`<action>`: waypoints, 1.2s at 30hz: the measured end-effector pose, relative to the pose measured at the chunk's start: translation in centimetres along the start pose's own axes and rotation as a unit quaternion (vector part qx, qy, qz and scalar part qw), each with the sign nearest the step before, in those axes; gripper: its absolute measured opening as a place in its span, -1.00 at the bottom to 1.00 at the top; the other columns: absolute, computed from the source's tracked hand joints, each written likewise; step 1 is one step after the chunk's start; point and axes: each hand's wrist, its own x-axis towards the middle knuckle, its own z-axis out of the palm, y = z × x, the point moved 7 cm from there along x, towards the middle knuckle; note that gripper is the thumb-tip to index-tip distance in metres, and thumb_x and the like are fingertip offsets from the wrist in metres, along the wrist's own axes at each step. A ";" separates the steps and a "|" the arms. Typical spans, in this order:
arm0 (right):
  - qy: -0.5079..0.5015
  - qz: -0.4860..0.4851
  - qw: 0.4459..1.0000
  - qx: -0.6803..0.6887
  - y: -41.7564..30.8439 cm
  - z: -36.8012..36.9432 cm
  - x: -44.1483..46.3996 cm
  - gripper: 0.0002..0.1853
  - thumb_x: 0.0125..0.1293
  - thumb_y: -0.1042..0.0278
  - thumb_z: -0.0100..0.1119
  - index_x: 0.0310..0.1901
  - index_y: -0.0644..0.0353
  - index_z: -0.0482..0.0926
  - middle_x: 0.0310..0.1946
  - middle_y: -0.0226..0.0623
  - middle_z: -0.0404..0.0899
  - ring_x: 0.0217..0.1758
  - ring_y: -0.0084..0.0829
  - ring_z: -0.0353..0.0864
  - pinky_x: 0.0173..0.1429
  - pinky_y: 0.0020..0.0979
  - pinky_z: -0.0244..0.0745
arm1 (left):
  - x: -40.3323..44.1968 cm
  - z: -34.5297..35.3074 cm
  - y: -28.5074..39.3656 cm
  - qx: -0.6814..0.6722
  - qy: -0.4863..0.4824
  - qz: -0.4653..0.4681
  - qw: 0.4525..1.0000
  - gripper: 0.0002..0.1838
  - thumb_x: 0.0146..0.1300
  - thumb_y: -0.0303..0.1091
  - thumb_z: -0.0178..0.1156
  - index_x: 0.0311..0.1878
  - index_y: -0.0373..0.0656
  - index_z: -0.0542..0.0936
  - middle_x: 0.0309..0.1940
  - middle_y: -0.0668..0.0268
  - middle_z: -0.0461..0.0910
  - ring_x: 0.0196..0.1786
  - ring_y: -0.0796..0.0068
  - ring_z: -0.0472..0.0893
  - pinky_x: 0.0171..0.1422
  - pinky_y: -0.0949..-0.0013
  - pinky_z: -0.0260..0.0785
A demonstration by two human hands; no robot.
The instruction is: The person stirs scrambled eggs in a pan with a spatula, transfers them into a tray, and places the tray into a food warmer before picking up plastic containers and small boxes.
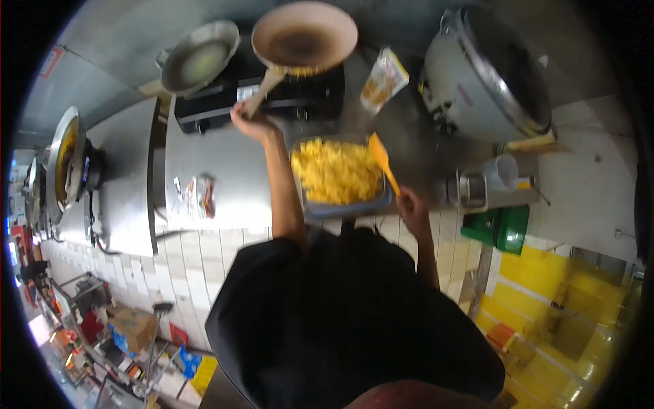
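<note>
My left hand is wrapped round the handle of a frying pan, which is over the black gas stove. Dark browning marks the middle of the pan, and yellow bits cling to its near rim. In my right hand is an orange spatula, its blade at the right edge of the yellow food. That food, which looks like scrambled egg, is heaped in a rectangular container on the steel counter in front of me.
A second pan sits at the stove's left. Beside the stove lies a food packet, with a large lidded pot farther right. Small plastic-wrapped items lie on the left counter. Metal and clear containers stand near the right edge.
</note>
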 end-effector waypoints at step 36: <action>0.045 0.081 0.947 -0.309 -5.1 10.1 -7.1 -0.60 0.34 0.44 0.07 0.22 0.12 0.50 -0.24 0.01 0.53 -0.13 0.04 0.58 -0.09 -0.04 0.52 | -5.6 -19.4 9.2 0.403 -0.227 -0.248 0.851 -0.63 0.53 -0.13 -0.03 -0.10 -0.28 0.56 -0.30 0.29 0.63 -0.27 0.53 0.56 -0.14 0.43 0.41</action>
